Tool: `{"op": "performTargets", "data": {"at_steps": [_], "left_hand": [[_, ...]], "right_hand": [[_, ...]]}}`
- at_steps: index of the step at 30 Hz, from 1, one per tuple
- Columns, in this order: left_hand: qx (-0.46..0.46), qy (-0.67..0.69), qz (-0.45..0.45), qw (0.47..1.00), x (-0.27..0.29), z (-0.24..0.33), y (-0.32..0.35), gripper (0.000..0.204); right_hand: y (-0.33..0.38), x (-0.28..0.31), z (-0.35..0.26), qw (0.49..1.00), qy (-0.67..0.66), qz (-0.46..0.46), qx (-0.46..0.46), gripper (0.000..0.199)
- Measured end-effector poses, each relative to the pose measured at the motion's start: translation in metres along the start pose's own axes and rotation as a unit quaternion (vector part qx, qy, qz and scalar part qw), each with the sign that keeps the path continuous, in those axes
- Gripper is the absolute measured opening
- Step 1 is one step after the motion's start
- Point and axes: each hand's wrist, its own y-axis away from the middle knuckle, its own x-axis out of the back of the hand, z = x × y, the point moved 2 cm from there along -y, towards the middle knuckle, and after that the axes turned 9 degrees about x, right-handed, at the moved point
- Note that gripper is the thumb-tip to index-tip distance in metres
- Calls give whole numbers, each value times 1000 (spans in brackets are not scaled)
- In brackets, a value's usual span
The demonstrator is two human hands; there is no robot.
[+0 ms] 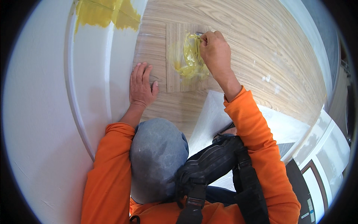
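Observation:
My left hand (141,84) lies flat on the wood-grain floor (261,48), fingers stretched out, close to the foot of the wall. My right hand (216,48) is closed in a pinch over the right side of a small wood-grain board (175,84). Only a small dark edge shows by its fingertips, so what it grips is mostly hidden. A glossy, wet-looking yellow paste (191,61) is spread in a thick, streaky patch across the board, right beside the right fingertips.
The pale wall (41,112) with raised white moulding (76,115) runs along my left. A yellow smear (106,15) covers part of it at the top. My bent knee (158,156) and a black strap bag (209,164) are close below. A whitish sheet (212,112) lies near the board.

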Motion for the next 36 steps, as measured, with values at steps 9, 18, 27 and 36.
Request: {"op": "performTargets", "data": {"at_steps": [9,18,27,36], "left_hand": [[-1,4,-1,1000,2,1,-2,70],[7,-2,-6,1000,-1,-1,-1,71],[11,6,-2,1000,-2,-4,2,71],[10,13,-1,1000,1,1,-2,73]], "right_hand": [[-15,-9,-10,998,-43,-11,49,10],[29,15,-16,993,-17,-68,98,14],[29,39,-38,942,-314,-87,-76,18],[-38,-14,-69,642,-686,-138,-315,19]]}}
